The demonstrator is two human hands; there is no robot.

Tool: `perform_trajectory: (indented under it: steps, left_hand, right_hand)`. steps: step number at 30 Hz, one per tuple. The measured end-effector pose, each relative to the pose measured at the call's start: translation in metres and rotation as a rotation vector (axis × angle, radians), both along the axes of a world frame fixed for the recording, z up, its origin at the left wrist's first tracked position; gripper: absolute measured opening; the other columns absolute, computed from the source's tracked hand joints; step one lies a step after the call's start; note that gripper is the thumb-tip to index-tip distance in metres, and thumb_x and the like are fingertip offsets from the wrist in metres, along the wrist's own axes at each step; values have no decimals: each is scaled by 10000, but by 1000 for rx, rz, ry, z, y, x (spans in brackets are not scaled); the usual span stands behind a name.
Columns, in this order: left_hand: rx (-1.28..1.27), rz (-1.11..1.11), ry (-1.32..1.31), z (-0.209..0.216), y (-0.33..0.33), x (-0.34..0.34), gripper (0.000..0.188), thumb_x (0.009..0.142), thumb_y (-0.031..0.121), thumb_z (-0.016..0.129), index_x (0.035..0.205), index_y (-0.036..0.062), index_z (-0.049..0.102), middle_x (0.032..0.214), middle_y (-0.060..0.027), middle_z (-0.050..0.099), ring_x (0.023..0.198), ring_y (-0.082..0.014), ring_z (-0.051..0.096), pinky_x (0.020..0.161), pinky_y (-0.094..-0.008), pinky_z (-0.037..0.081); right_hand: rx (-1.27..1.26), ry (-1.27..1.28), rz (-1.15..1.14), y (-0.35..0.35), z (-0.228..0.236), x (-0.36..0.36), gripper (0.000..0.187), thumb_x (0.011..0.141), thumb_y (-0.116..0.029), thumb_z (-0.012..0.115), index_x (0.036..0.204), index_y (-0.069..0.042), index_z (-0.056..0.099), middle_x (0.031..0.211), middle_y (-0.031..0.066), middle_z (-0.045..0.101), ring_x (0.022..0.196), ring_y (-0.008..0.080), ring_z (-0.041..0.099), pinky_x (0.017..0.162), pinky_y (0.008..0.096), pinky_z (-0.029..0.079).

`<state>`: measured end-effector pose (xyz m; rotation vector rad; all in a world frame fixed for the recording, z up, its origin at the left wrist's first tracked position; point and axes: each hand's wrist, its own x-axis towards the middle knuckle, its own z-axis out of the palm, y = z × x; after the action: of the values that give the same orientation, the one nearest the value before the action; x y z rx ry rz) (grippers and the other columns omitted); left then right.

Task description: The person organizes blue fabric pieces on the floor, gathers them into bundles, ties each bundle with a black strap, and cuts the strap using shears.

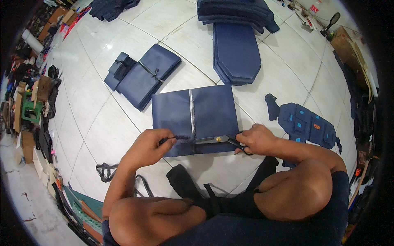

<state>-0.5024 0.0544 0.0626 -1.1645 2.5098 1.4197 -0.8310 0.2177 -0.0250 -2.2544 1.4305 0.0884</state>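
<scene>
In front of me a stack of dark blue sheets point(172, 110) lies on the tiled floor, with a narrow strap point(192, 110) running around its middle. My left hand point(150, 145) is closed over the stack's left side, pinching a dark strip end point(180, 137) that leads toward the strap. Black-handled scissors point(213, 140) are held in my right hand point(258, 140), its fingers around the handles. Their blades point left across the stack, with the tips beside the strap and the dark strip. Whether the blades touch the strip I cannot tell.
Beyond lies a tied blue bundle point(150, 78) with a smaller piece. Stacked blue panels point(236, 53) are at the far side. A pocketed blue piece point(308, 123) lies to the right, loose black straps point(106, 172) to the left. Clutter lines both walls, including a green stool point(30, 108).
</scene>
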Motion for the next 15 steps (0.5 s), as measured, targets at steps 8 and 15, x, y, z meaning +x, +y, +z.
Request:
perform_trajectory:
  steps: [8,15]
  left_hand:
    - [-558,867,-686,-28,-66,185,493,886,363,612,1214,-4,597,1058,-242,688,1043,-407,649,881,-455,502]
    - [-140,875,-433,-129,-45,189,739,839,576,644,1293,-3,579,1215,-286,621,1139,-395,609,954,-419,484]
  right_hand:
    - [112,53,-529,82,-35,-61,458,811,-491,726,932,-66,606,797,160,639,762,400,629,680,490,465]
    - [192,35,-863,117,-78,-55,540,813,-470,737,1038,-9,573,908,218,642,817,440,627,721,511,477]
